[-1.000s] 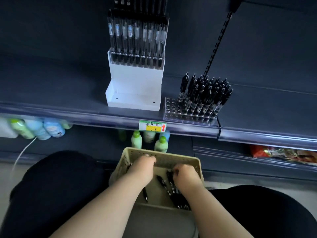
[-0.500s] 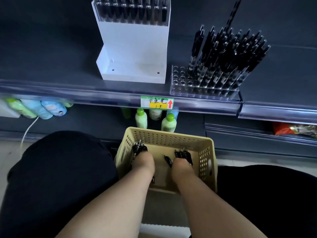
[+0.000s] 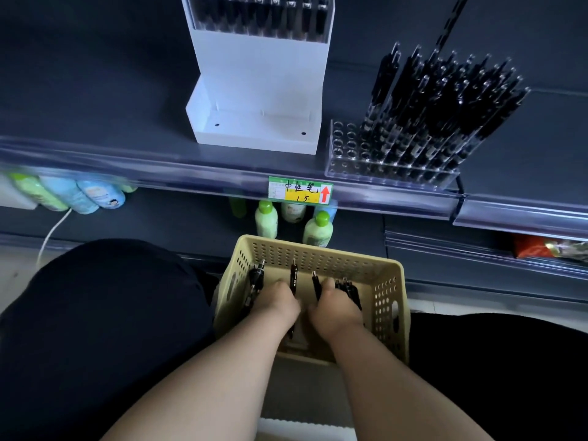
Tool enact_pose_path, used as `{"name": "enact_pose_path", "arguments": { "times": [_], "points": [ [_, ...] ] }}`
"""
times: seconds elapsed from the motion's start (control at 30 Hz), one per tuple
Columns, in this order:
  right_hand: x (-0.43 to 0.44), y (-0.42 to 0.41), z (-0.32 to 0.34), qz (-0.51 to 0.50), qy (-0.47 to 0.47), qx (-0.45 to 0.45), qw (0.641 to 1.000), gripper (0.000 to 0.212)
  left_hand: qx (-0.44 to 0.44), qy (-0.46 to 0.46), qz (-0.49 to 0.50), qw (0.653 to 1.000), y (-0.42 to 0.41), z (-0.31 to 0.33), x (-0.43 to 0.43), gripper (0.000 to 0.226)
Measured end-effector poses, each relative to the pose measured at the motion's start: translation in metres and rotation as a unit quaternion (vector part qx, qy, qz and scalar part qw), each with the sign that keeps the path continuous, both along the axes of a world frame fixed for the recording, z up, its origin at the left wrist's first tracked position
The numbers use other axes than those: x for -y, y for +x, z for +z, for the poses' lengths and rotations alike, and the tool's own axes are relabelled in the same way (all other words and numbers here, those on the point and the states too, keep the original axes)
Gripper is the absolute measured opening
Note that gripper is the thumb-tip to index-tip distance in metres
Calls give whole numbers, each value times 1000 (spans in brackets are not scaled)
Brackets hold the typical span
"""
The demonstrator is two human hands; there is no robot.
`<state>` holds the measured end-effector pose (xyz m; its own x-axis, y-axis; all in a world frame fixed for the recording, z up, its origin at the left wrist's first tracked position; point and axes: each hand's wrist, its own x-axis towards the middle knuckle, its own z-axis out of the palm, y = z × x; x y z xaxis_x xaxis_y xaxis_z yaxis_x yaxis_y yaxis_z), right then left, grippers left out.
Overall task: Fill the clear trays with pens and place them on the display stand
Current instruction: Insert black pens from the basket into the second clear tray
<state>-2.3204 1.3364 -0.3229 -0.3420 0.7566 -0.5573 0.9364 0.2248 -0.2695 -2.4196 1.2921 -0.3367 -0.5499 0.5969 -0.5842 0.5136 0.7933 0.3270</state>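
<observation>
Dark shop shelving, viewed from above. On the upper shelf [image 3: 95, 122] the white display stand [image 3: 254, 90] stands mid-shelf near the front edge. Just beside it, towards the shelf's right end, sits a clear tray [image 3: 343, 144]. Its right-hand holes are packed with upright pens [image 3: 445, 100]; the left columns are vacant. Below the shelf's front edge a beige basket [image 3: 318, 249] sits between the person's dark-clothed legs.

Both hands are inside the basket. The left hand [image 3: 276, 300] is curled round a few loose pens [image 3: 257, 276], and the right hand [image 3: 337, 308] clasps a small bundle likewise.

We judge the step in hand to be gathering stock for the vacant holes. We advise turning all the tips one way before lifting, keeping each bundle small, and rising clear of the basket rim. A slack grip could spill pens.
</observation>
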Motion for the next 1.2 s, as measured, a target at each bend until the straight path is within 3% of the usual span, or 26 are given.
{"name": "enact_pose_path", "arguments": {
  "times": [0.17, 0.4, 0.5, 0.8, 1.0, 1.2],
  "points": [
    [3, -1, 34, -56, 61, -91, 992, 26, 42, 131, -5, 990, 3, 26, 7, 15],
    [-2, 7, 102, -66, 196, -285, 936, 20, 23, 304, 19, 952, 2, 88, 13, 30],
    [0, 15, 125, -85, 199, -351, 911, 11, 9, 366, 12, 931, 3, 113, 17, 31],
    [5, 44, 165, -117, 174, -539, 816, 33, -33, 462, -40, 885, -4, 172, 30, 15],
    [-15, 52, 201, -107, 203, -580, 782, 25, 8, 521, -25, 853, -16, 201, 14, 12],
    [-54, 48, 240, -67, 284, -577, 763, 34, 9, 588, -45, 808, -30, 240, -23, 16]
  ]
}}
